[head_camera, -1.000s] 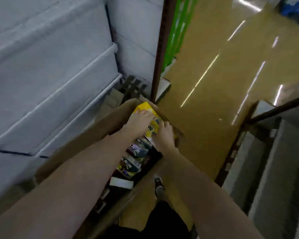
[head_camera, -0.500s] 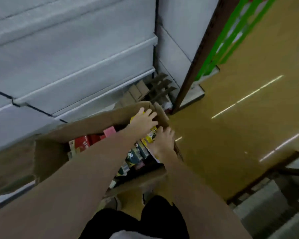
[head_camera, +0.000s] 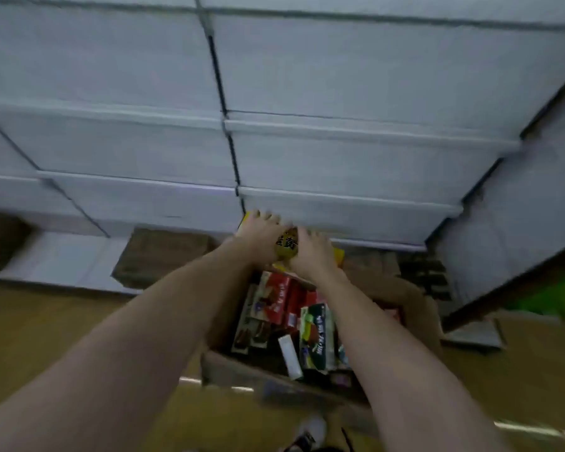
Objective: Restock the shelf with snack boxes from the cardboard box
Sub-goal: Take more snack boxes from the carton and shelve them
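**Restocking barely begun**

Both hands, left hand (head_camera: 258, 238) and right hand (head_camera: 310, 256), clasp a yellow snack box (head_camera: 286, 246) above the brown cardboard box's (head_camera: 415, 305) far end; red carton (head_camera: 276, 301) and others remain inside; the grey shelf (head_camera: 340, 197) ahead looks bare

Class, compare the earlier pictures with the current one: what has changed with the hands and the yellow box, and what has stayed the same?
Both hands, left and right, have lifted the yellow box from the far end of the cardboard box up toward the shelf. The camera has swung to face the shelf. Both hands still hold the yellow box; other snack boxes remain inside.
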A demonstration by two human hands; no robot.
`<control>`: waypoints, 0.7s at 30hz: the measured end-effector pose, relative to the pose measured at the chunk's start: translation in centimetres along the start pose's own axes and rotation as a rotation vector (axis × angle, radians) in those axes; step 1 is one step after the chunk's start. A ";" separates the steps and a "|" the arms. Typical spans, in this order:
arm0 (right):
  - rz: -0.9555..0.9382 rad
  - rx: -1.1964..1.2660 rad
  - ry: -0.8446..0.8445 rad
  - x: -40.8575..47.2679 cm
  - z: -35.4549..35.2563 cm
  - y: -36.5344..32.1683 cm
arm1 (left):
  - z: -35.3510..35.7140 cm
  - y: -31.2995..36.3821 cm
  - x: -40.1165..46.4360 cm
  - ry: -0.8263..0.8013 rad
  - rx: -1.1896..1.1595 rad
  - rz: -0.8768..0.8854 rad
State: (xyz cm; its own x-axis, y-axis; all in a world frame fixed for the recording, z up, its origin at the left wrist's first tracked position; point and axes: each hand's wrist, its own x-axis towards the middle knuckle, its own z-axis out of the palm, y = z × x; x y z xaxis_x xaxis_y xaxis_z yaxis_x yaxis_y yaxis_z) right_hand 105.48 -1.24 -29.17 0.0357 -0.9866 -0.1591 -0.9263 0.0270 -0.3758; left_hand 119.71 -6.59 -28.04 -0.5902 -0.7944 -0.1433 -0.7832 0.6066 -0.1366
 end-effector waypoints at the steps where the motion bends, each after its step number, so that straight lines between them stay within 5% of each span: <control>1: -0.067 -0.022 -0.014 0.8 0.3 -3.6 | -0.1 -3.0 -2.7 0.010 -0.041 -0.088; 11: -0.714 -0.213 -0.051 1.3 7.0 -42.9 | 0.6 -29.1 -34.3 0.172 -0.189 -0.791; 21: -1.229 -0.355 -0.018 -5.1 14.6 -71.1 | 1.8 -40.2 -59.7 0.220 -0.081 -1.236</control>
State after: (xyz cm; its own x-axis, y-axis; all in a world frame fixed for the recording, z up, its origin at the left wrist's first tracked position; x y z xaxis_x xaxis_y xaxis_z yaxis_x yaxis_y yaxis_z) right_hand 176.64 4.26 -14.97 0.9383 -0.3298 0.1045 -0.3294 -0.9440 -0.0211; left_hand 186.79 16.47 -15.73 0.5313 -0.8222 0.2045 -0.8398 -0.5429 -0.0009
